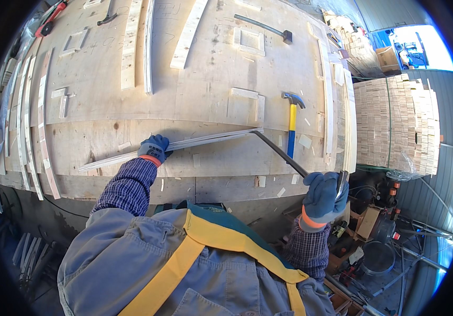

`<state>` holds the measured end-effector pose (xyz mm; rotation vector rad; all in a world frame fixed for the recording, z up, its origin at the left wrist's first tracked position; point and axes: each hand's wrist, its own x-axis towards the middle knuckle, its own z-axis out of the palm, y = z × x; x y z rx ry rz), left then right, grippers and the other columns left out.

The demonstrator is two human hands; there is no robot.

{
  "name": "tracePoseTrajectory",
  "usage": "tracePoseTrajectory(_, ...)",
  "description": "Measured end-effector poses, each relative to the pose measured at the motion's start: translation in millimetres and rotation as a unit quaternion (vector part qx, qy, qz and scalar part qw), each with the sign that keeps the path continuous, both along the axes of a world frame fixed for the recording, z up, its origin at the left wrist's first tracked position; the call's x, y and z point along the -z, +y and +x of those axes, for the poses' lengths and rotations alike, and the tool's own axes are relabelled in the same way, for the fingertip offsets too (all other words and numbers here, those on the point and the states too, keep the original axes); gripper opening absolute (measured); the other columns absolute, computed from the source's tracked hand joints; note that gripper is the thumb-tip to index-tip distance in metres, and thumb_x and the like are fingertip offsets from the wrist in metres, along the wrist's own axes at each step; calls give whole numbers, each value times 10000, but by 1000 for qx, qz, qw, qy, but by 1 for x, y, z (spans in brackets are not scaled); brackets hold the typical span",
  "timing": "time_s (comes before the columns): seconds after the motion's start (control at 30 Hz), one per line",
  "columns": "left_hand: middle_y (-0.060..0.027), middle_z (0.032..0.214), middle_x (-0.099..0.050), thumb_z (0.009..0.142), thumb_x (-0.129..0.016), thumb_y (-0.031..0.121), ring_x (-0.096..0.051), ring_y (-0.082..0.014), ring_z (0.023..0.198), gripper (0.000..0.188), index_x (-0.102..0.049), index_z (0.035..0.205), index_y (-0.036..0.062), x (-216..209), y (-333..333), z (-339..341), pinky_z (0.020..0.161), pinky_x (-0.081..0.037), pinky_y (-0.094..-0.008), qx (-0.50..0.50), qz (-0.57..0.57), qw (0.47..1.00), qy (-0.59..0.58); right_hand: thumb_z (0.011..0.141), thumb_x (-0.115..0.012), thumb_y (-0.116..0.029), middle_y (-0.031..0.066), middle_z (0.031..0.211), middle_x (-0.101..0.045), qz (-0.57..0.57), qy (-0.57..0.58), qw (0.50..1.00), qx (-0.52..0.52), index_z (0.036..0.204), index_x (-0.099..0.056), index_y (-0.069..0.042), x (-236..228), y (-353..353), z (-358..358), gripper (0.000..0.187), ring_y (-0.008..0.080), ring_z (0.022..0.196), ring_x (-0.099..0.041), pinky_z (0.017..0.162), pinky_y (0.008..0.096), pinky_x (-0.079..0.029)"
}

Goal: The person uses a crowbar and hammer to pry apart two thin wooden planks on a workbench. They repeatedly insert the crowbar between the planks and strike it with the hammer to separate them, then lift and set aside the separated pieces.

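My left hand, in a grey-blue glove with an orange cuff, is closed around the middle of a long, thin, layered wooden strip lying slantwise near the front of the wooden worktable. My right hand, gloved alike, grips a dark metal pry bar. The bar's far tip meets the strip's right end; its bent end shows above my right fist. Just beyond the bar lies a claw hammer with a yellow and blue handle. The underside of the strip is hidden.
Small wooden frame pieces are fixed on the worktable. Long boards lie across it, more along both sides. A mallet and another hammer lie farther back. Stacked wood stands right, above floor clutter.
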<state>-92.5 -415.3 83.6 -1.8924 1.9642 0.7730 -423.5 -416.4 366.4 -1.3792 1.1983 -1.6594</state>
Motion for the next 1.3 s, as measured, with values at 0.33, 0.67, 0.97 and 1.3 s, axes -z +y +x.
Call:
tracePoseTrajectory(0.33, -106, 1066, -579, 819, -620, 431, -598, -299, 984, 392, -586, 1046, 113, 5, 4, 1, 796, -513, -421, 7, -32, 999, -2, 865, -512, -55, 19, 516, -395, 26, 7, 998, 52, 745, -470, -22, -3, -17, 14, 132, 87, 401, -367, 521, 306, -486)
tracePoseTrajectory(0.67, -113, 1130, -557, 823, -609, 449, -584, -304, 1019, 419, -580, 1079, 119, -1, 1, 1, 830, -497, -431, 7, 4, 1000, 2, 888, -529, -72, -7, 511, -370, 44, -30, 995, 87, 825, -531, 16, 0, -23, -15, 109, 75, 387, -346, 508, 304, -476)
tracePoseTrajectory(0.97, -138, 1193, -523, 680, -686, 570, -489, -321, 1135, 757, -483, 1245, 108, -16, 6, -4, 957, -396, -449, 7, -114, 993, 25, 899, -526, -54, 0, 559, -469, 69, -40, 995, 62, 807, -539, -12, 3, -5, -12, 102, 59, 440, -416, 549, 284, -502)
tracePoseTrajectory(1.3, -173, 1146, -573, 699, -721, 342, -560, -339, 1025, 650, -515, 1239, 43, -167, -24, -230, 905, -445, -422, 63, -393, 753, 524, 850, -609, -28, 72, 909, -619, 92, 61, 978, -176, 1124, -540, -3, 0, 13, -22, 283, 118, 789, -594, 715, 246, -479)
